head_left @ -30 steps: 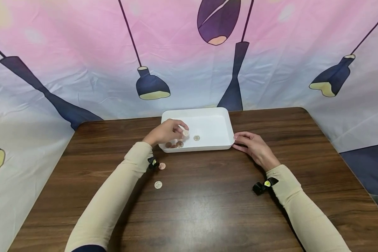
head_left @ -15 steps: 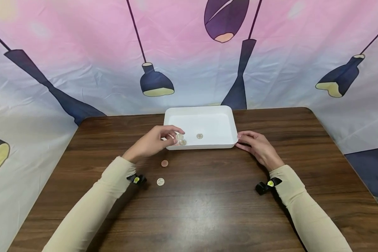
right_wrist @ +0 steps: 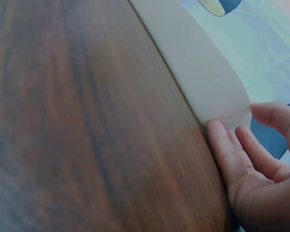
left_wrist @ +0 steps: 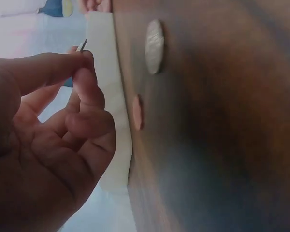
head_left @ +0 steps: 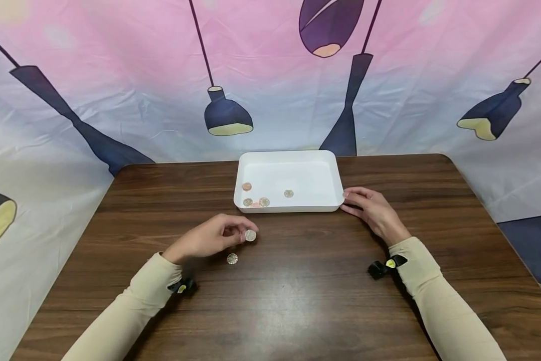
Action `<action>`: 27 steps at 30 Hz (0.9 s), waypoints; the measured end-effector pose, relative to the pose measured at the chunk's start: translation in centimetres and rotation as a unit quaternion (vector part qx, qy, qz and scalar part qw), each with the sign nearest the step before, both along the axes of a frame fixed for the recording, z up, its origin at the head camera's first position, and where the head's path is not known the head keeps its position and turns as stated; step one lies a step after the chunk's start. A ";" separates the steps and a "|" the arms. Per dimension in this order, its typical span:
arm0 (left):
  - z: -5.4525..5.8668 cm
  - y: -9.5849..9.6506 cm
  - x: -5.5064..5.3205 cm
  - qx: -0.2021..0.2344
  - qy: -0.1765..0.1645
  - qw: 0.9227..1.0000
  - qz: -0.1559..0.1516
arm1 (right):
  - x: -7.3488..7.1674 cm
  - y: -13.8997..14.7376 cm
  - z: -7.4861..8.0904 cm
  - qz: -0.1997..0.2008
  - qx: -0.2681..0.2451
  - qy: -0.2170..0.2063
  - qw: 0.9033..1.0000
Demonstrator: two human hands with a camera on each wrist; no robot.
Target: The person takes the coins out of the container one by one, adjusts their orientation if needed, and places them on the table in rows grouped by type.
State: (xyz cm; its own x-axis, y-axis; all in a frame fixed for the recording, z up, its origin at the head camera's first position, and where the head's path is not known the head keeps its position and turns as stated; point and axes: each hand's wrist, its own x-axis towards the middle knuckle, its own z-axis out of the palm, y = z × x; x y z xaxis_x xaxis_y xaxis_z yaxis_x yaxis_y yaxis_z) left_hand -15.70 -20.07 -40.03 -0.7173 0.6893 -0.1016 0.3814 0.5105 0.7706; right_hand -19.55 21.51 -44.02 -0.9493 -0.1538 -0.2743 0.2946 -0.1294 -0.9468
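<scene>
In the head view, my left hand (head_left: 216, 234) is over the table in front of the tray. Its thumb and finger pinch a silver coin (head_left: 250, 235), which appears edge-on as a coin (left_wrist: 82, 45) in the left wrist view. Below that hand, another silver coin (head_left: 231, 258) and a copper-coloured coin (left_wrist: 137, 112) lie on the wood; the copper one is hidden in the head view. The white tray (head_left: 293, 208) contains several silver and copper coins, mostly near its left front corner. My right hand (head_left: 374, 213) holds the tray's right front corner, fingers against its side.
The brown wooden table (head_left: 288, 296) bears the tray near its back edge. Directly behind hangs a printed cloth (head_left: 279, 100) with lamp pictures. A small black wrist camera (head_left: 378, 269) sits at the right wrist, close above the tabletop.
My left hand has come out of the tray towards me with a silver coin pinched, and is now above the table. The right hand stays at the tray corner. The head view has shifted slightly.
</scene>
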 end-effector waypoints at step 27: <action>-1.2 2.9 1.5 -0.060 0.099 0.986 -0.116 | -0.1 0.1 -0.2 -0.003 -0.003 0.005 1.000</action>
